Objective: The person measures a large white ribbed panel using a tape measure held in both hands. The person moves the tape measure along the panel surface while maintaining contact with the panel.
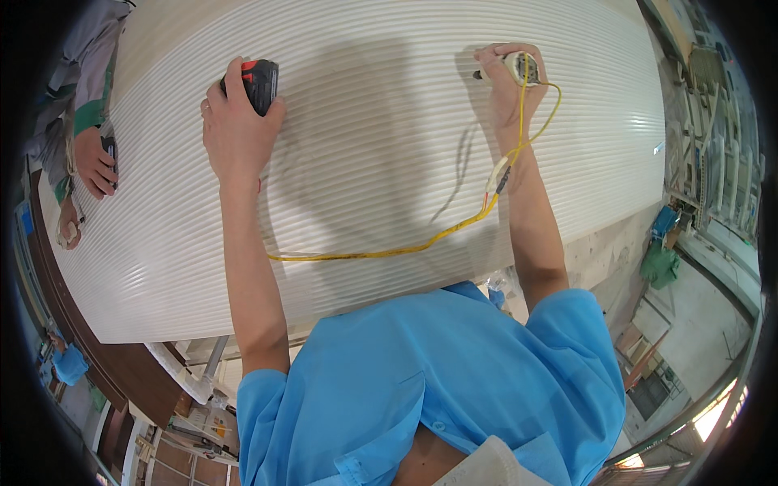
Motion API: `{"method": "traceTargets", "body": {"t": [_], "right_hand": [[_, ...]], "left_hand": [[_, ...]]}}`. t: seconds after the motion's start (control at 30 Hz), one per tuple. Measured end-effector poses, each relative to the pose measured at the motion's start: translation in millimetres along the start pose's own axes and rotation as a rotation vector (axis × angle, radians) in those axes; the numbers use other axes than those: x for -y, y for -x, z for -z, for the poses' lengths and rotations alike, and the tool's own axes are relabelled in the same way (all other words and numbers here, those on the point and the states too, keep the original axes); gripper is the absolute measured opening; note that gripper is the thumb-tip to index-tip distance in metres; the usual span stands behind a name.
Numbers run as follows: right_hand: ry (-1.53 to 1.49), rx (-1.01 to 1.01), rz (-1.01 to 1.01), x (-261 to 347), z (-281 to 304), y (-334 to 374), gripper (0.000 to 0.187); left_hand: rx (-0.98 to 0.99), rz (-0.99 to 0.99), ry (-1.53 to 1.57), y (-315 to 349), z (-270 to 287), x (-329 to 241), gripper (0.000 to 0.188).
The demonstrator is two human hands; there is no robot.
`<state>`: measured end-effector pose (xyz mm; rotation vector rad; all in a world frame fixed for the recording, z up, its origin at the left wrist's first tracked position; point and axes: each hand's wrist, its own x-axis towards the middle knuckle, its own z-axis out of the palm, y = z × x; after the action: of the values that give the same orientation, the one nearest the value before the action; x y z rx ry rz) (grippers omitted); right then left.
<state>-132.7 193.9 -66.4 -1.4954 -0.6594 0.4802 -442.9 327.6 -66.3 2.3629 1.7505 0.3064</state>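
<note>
A large white ribbed panel [356, 186] lies in front of me, under both hands. My left hand [235, 134] is closed round a black and red block [261, 85] that looks like a power-tool battery pack. Farther right, my right hand [516, 93] grips a pale, roughly cylindrical small device [523, 68] with a dark tip pointing left; its exact kind I cannot make out. A yellow cable [373, 253] starts beside my left forearm, crosses the panel and splits near my right wrist into thin wires that loop up to the device.
At the left edge, another person's hand [95, 162] rests on the panel by a dark object [109, 150]; their second hand [70, 224] is lower down. A brown beam [89, 348] runs along the panel's left side. Metal racks [705, 146] and a green cloth [660, 266] stand right.
</note>
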Motion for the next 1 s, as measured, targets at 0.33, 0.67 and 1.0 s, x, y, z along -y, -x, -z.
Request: {"method": "traceTargets", "body": {"t": [0.33,0.67,1.0], "right_hand": [[-0.152,0.029,0.108,-5,-2,-13,0.021],[-0.015,0.068,0.054,-6,-3,-7,0.018],[-0.044,0.056,0.149,-4,-6,-18,0.017]], "left_hand": [[-0.004,0.003,-0.016,-1,0,0,0.079],[0.018,0.02,0.011,-3,0,1,0.079],[-0.012,0.019,-0.003,-9,-2,-2,0.077]]}}
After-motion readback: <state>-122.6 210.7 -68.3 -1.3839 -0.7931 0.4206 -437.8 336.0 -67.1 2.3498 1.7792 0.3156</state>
